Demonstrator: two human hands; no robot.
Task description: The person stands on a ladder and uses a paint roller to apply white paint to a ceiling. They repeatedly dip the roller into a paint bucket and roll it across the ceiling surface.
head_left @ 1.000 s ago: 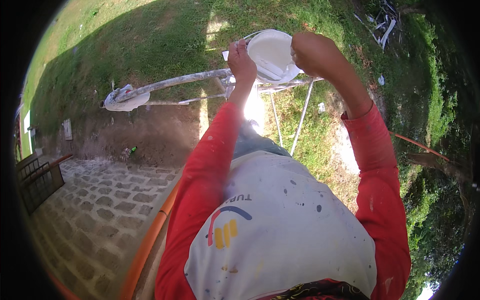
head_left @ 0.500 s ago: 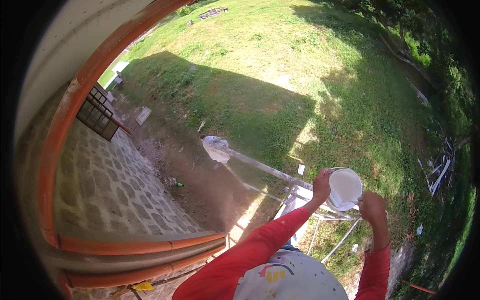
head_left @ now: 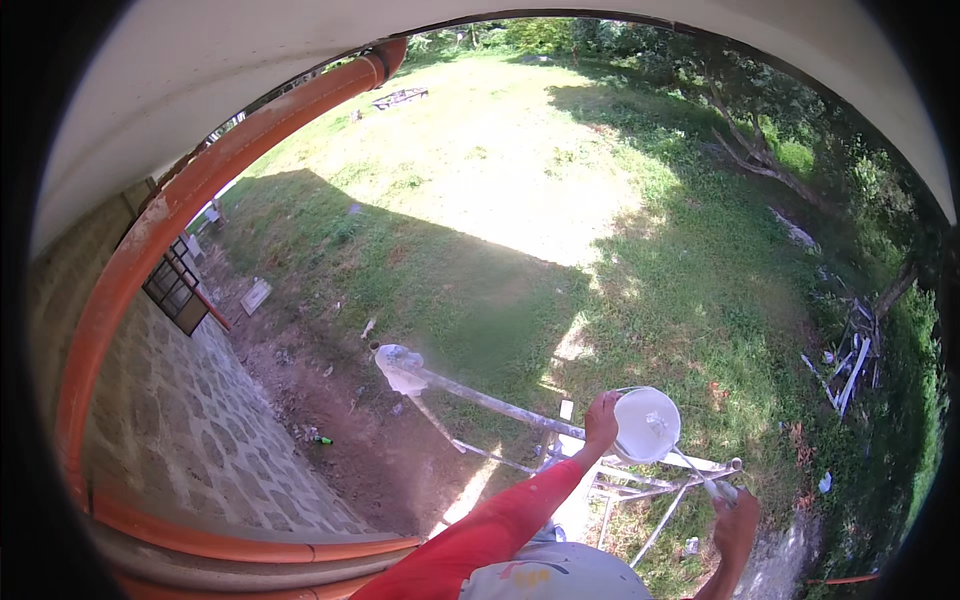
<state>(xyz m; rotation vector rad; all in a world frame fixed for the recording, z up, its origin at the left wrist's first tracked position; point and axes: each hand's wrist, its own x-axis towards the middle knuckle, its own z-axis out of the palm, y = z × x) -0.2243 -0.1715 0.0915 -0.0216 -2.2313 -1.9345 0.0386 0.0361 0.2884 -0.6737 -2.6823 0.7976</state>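
My left hand (head_left: 601, 421) is closed on the rim of a white bucket (head_left: 628, 455), at its left side. White paint (head_left: 648, 420) shows inside the bucket, with a paler patch in the middle. To the right and nearer to me, my right hand (head_left: 736, 522) is closed around a paint-smeared tool (head_left: 719, 489). A thin shaft runs from the tool toward the bucket's lower right rim; its working end cannot be made out. Below the bucket stands a paint-spattered metal scaffold frame (head_left: 500, 408), with a whitish cloth or bag (head_left: 400, 370) over its far left end.
An orange pipe (head_left: 120, 300) curves along the left beside a stone wall (head_left: 235, 430). Pale overhangs (head_left: 250, 70) frame the top. Far below lies grass (head_left: 480, 290), with bare soil by the wall. Scrap boards (head_left: 853, 375) and trees (head_left: 760, 160) are at the right.
The view has tilted up. My right hand has moved away from the bucket rim, toward me, bringing the tool's pale part into sight. My left hand keeps hold of the bucket.
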